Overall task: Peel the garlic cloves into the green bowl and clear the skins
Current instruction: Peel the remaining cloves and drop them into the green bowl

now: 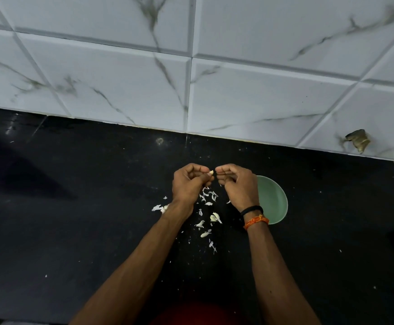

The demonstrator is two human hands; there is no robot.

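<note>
Both forearms reach to twelve o'clock; left hand (191, 184) pinches a garlic clove (211, 172), right hand (236, 184) picking its skin (mid-peel). Next: drop it into the green bowl (274, 202), three o'clock.

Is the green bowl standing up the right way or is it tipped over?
Upright. The green bowl sits on the black counter, its round opening facing up.
</note>
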